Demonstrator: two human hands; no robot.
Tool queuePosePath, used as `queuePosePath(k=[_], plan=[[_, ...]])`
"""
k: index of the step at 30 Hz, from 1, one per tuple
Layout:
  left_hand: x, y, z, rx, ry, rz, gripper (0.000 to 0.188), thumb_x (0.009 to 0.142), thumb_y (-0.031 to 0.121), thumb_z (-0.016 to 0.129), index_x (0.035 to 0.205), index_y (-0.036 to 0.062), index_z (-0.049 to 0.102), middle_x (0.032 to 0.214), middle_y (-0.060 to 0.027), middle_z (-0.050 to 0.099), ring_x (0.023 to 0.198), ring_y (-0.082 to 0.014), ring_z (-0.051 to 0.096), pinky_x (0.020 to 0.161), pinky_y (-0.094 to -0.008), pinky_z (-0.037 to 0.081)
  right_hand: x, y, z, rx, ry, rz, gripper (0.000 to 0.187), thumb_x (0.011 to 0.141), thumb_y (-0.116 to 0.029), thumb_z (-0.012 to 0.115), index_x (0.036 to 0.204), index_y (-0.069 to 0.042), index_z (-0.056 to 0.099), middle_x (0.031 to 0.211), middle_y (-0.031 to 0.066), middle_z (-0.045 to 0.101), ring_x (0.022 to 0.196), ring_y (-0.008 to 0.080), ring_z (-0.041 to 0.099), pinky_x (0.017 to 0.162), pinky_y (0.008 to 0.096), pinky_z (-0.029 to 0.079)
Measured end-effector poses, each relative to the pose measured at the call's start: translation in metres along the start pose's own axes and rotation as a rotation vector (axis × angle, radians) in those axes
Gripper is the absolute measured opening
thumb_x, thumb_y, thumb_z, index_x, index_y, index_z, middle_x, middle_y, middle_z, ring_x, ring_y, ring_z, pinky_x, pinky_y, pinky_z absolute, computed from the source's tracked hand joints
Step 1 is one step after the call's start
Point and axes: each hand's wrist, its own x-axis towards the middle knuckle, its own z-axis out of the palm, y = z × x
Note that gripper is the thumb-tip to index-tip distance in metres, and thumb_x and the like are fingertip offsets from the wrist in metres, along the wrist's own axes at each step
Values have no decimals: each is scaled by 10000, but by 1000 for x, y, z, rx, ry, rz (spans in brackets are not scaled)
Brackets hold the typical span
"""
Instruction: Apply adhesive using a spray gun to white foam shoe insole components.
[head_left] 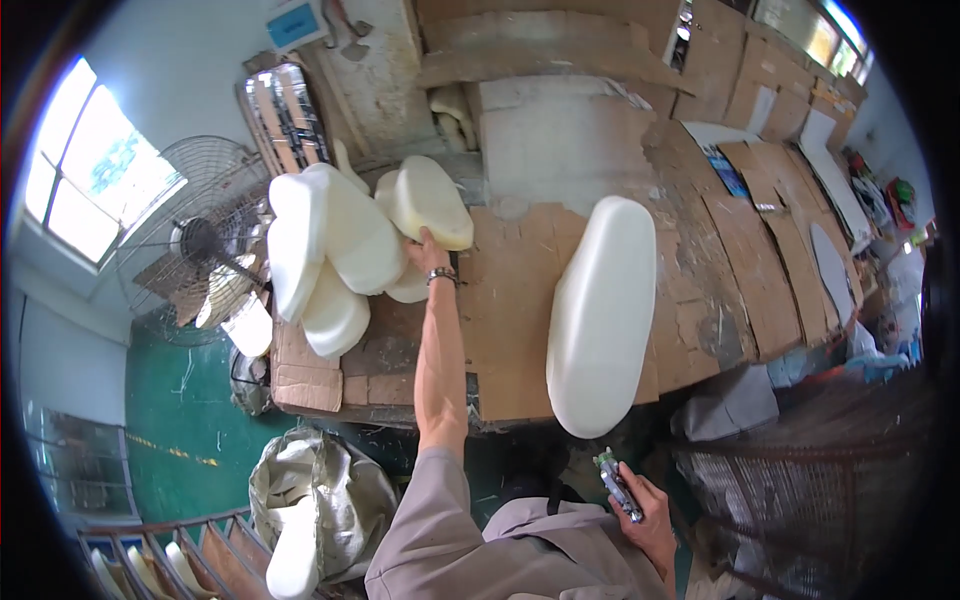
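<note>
A long cream foam seat pad (602, 320) lies near the middle of the cardboard-covered workbench, its near end sticking out past the front edge. My left hand (428, 258) reaches forward and grips the near edge of another foam pad (430, 203), which rests on a pile at the left. Beside my wrist are several more cream foam pads (350, 228), overlapping one another. Down at the lower right, my right hand (650, 518) is closed around a small grey metal hand tool (618, 485) with a greenish tip. Its exact kind is unclear.
A large wire-cage fan (200, 240) stands left of the bench. A pale sack (325, 490) sits on the green floor below, near a rack (215, 560) holding foam pieces. Flattened cardboard (755, 270) covers the bench's right side. A dark ribbed structure (790, 500) is at the lower right.
</note>
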Motion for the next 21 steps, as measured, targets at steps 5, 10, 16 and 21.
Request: queuePosePath(k=[5, 10, 16, 21], plan=[[3, -11, 11, -257, -167, 74, 584, 830, 125, 809, 1307, -60, 527, 1240, -151, 647, 1102, -251, 631, 991, -373, 480, 7, 10, -8, -1, -24, -18, 547, 812, -33, 735, 1332, 41, 582, 986, 239, 679, 824, 372, 682, 747, 397, 545], [-25, 5, 9, -394, -354, 10, 720, 793, 40, 814, 1412, 0, 450, 1321, -126, 598, 1185, -246, 588, 1027, -369, 462, 21, 8, -6, -51, -29, -91, 534, 816, -53, 730, 1317, 58, 581, 976, 240, 677, 837, 385, 678, 759, 417, 542], [-111, 138, -19, -478, -408, -91, 678, 847, 2, 758, 1429, 48, 414, 1302, -74, 568, 1151, -203, 575, 946, -373, 495, 50, -11, 10, -33, 43, 110, 479, 839, -82, 710, 1278, 73, 600, 947, 232, 671, 802, 384, 658, 736, 421, 523], [-93, 219, -62, -668, -384, 75, 683, 890, -3, 721, 1465, 56, 357, 1395, -94, 512, 1254, -226, 533, 1023, -396, 490, 85, -22, 30, -59, -73, -9, 487, 841, -79, 713, 1287, 75, 591, 955, 237, 671, 817, 382, 661, 751, 428, 526]])
